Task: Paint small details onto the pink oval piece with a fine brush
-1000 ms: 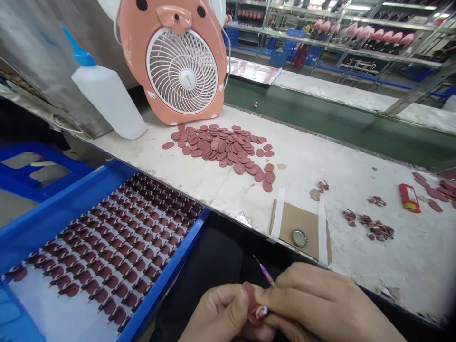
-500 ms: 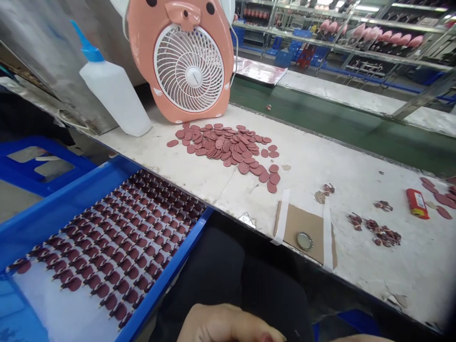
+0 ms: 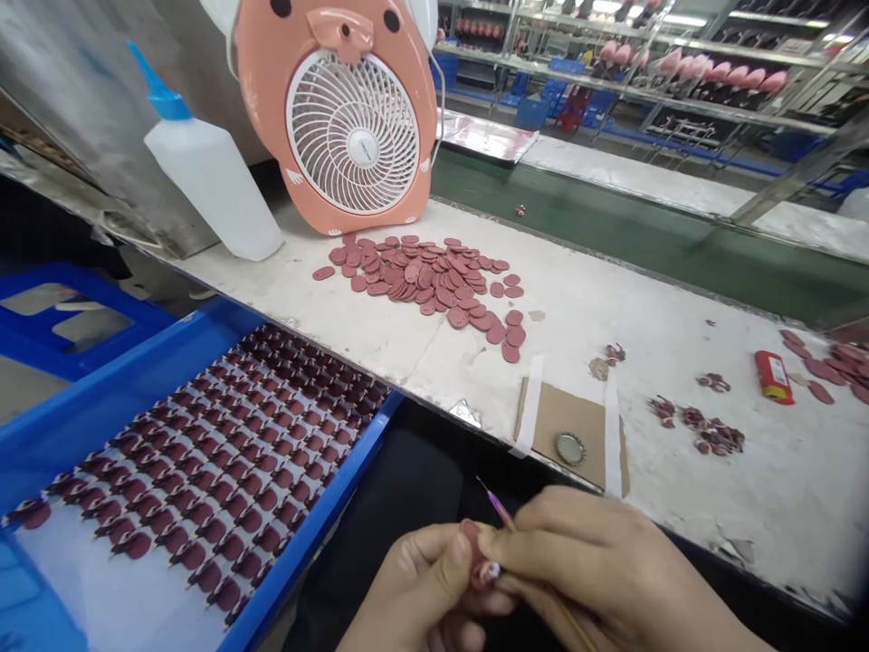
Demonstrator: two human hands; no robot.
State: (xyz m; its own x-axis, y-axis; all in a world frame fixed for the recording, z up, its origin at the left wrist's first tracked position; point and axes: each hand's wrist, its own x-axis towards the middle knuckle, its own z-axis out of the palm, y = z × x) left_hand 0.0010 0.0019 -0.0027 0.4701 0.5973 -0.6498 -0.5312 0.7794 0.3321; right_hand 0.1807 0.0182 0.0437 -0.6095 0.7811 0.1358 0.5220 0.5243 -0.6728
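My left hand (image 3: 424, 593) pinches a small dark-red oval piece (image 3: 473, 541) at the bottom centre, over my lap. My right hand (image 3: 597, 570) touches the same piece with thumb and fingers closed, and a thin purple-tipped stick (image 3: 498, 507) runs through its fingers, pointing up and left. A pile of the same red oval pieces (image 3: 434, 282) lies on the white workbench (image 3: 611, 308) in front of a pink fan (image 3: 343, 113). The blue tray (image 3: 136, 389) on the left holds rows of several finished dark-red pieces (image 3: 224, 453).
A white squeeze bottle (image 3: 207, 186) with a blue nozzle stands left of the fan. A metal bottle cap (image 3: 570, 448) sits on taped cardboard (image 3: 567, 421) at the bench edge. Small dark trims (image 3: 706, 433), a red lighter (image 3: 772, 376) and more red pieces (image 3: 825, 367) lie to the right. A green conveyor belt (image 3: 644, 235) runs behind.
Half a second ago the hands were almost out of view at the bottom edge. They have come back up into view, holding the red piece and the stick as they did a second ago.
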